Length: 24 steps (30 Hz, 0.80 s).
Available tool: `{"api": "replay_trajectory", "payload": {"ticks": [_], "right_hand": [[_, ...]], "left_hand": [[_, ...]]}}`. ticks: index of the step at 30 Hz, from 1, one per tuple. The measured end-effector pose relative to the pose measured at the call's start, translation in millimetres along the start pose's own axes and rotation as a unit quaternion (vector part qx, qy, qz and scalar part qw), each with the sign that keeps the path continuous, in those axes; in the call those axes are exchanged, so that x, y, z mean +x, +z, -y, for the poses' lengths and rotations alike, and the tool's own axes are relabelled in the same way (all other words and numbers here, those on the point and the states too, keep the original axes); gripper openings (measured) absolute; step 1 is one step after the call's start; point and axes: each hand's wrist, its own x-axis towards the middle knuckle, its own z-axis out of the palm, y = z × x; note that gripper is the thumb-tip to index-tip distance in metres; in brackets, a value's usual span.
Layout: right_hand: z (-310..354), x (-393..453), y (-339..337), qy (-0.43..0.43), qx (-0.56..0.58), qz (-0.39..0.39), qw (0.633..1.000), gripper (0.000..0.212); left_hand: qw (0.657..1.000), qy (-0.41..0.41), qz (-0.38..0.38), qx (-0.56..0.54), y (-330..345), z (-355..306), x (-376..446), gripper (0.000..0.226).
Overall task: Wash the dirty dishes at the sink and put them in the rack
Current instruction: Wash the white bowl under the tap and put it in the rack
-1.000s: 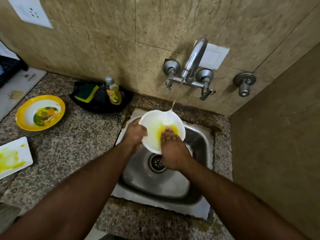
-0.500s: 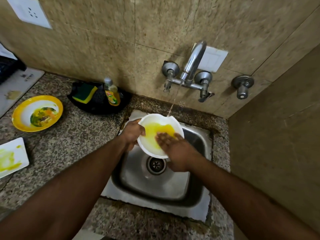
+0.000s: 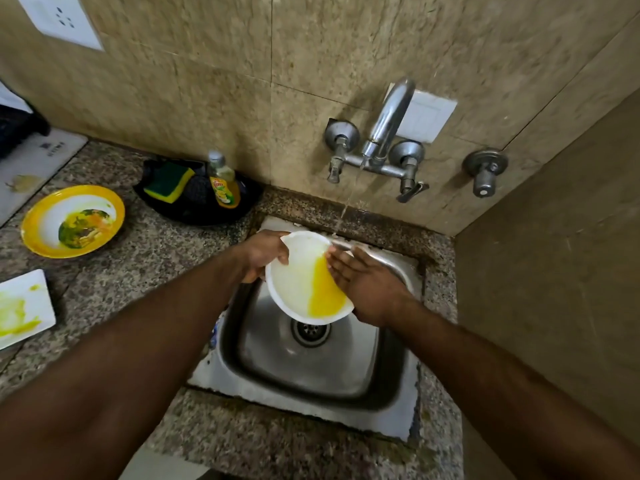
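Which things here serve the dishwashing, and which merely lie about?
Job: white bowl, left hand, right hand, tap, sink, yellow plate, white square plate, sponge, soap bottle.
Idle: wall socket, spare valve.

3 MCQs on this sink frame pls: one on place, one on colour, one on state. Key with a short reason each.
1. Where is the white bowl?
A. flat on the counter
B. held over the sink
C. in a rack

2. What colour is the rim of the dirty plate on the counter?
A. blue
B. red
C. yellow

3. What state is the tap in?
A. running
B. off
C. detached from the wall

Key:
1 B: the left hand grips the bowl's rim and the right hand lies flat against its right side, above the basin.
2 C: a yellow band rings its white middle, which holds food scraps.
3 A: a thin stream falls from the spout toward the bowl's upper edge.
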Motion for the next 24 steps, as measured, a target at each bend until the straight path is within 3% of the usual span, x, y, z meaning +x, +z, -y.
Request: {"api": "replay_trajectory", "payload": {"ticks": [3,7,12,16,20,24], "right_hand": [[13.3,-8.1,-0.6,0.010,0.007,0.017,1.000,0.077],[33.3,0.8,-4.4,0.095,0.064,0.037,0.993,0.067],[42.4,9.1,3.5,0.127,0.109,0.022,0.986,0.063],[14.0,0.4,22.1,0.096,0.131,0.022,0.987,0.083],[-15.2,5.3,22.7,0.023,0.038,0.007,0.999,0.091],[-26.8,16.0,14.9,0.008,-0.005,-0.017,1.000,0.111]], "left_hand": [[0.997,-0.006,-0.014,-0.078,5.5,6.9,-1.8,0.051],[0.977,0.019,-0.074,-0.201,36.4,30.6,-2.2,0.047],[0.958,0.052,-0.189,-0.208,67.2,61.9,-7.1,0.073],[0.975,0.056,-0.145,-0.160,47.3,60.1,2.8,0.083],[0.990,0.038,-0.101,-0.089,25.9,50.5,7.7,0.094],[0.993,0.007,-0.078,-0.084,24.2,40.8,-3.1,0.080]]}}
